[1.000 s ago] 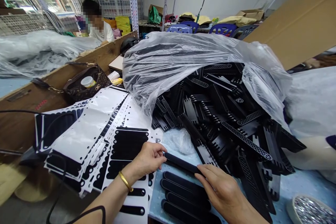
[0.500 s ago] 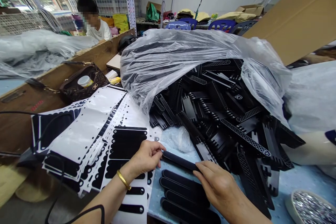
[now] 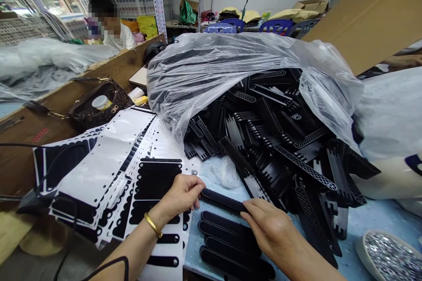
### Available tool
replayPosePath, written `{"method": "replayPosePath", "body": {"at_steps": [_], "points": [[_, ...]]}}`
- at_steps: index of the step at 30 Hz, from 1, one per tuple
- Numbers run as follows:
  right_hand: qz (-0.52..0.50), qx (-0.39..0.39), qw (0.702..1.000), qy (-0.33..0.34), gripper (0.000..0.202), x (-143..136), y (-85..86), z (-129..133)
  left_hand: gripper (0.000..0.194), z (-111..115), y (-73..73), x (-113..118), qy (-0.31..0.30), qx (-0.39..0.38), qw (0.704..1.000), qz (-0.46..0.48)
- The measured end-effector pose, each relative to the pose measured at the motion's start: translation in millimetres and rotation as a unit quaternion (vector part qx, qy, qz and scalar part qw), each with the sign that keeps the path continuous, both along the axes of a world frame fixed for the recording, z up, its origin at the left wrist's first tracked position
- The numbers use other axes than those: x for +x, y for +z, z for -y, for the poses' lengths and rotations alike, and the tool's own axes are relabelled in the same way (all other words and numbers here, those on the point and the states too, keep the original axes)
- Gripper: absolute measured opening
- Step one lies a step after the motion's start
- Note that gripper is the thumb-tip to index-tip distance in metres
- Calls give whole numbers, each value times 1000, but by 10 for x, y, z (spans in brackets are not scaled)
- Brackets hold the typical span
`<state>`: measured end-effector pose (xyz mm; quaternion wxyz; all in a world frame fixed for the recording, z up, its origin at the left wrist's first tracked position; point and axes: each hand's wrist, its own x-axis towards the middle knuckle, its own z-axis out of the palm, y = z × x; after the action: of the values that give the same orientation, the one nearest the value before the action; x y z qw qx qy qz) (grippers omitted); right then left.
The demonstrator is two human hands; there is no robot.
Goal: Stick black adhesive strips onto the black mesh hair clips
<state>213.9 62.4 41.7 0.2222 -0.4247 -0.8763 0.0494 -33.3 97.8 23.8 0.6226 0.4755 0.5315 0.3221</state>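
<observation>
A long, narrow black plastic piece [image 3: 222, 199] with rounded ends is held level between my two hands, just above the blue table. My left hand [image 3: 184, 191], with a gold bangle at the wrist, pinches its left end; a thin sticker there cannot be made out. The right end lies between the thumb and fingers of my right hand [image 3: 272, 228]. Several similar black pieces [image 3: 231, 248] lie side by side below it. Under my left forearm is a white backing sheet [image 3: 169, 248] bearing black strip-shaped stickers.
A clear plastic bag [image 3: 227, 55] spills a heap of black slotted parts [image 3: 273, 140] across the table [image 3: 379, 219]. More sticker sheets [image 3: 108, 149] fan out at left, near a brown handbag [image 3: 99, 103]. A bowl of small shiny pieces [image 3: 392, 254] stands at right. Someone [image 3: 118, 35] sits beyond the wooden board.
The whole view has shifted slightly, so things sit a little further left and up. Both hands keep hold of the same black plastic piece, which looks tilted a little differently.
</observation>
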Motion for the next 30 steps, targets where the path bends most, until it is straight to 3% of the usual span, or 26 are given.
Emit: {"method": "replayPosePath", "body": {"at_steps": [17, 30], "points": [[19, -32, 999, -5, 30, 6, -34, 8, 15, 19, 35, 41, 14, 22, 999, -30], [10, -61, 998, -27, 27, 12, -107, 43, 32, 42, 60, 64, 15, 38, 998, -53]]}}
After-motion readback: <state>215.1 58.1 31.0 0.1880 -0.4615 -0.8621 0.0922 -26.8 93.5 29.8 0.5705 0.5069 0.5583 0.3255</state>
